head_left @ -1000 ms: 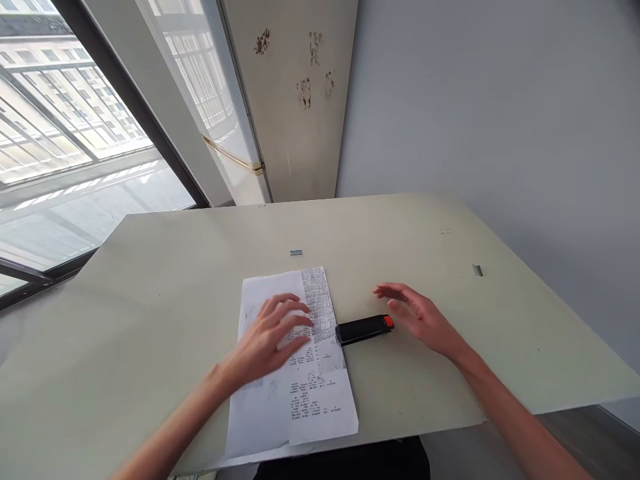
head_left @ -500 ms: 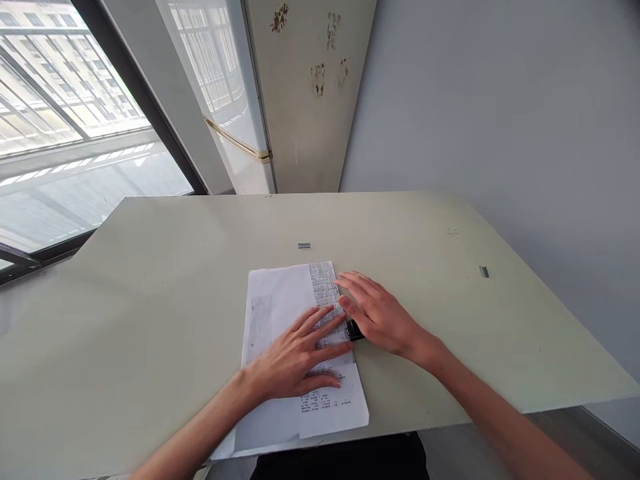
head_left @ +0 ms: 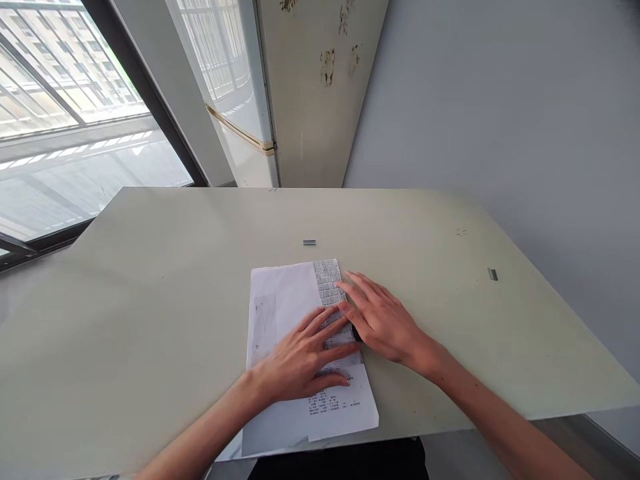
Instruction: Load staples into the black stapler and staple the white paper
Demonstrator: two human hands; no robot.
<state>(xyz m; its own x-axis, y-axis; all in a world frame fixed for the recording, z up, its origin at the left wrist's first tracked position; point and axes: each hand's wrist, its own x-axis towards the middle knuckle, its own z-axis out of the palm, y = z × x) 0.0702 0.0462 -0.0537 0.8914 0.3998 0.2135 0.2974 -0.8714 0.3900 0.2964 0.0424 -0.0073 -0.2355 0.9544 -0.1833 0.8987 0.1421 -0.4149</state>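
Note:
A folded printed paper sheet (head_left: 283,300) lies on the pale green table (head_left: 165,280) near its front edge. My left hand (head_left: 305,357) rests flat on the sheet's middle, fingers spread. My right hand (head_left: 383,320) lies with fingers stretched over the black stapler (head_left: 355,331) at the sheet's right edge. The hand hides nearly all of the stapler; only a dark sliver shows beside my thumb. The fingertips of both hands almost touch over the printed strip.
A small strip of staples (head_left: 309,242) lies just beyond the paper, and another staple strip (head_left: 493,274) lies far right. An old refrigerator (head_left: 300,87) stands behind the table, a large window (head_left: 60,100) at left, a grey wall at right.
My right hand moved left from beside the stapler and came down over it, hiding it. My left hand slid a little right on the paper. The view drifted slightly.

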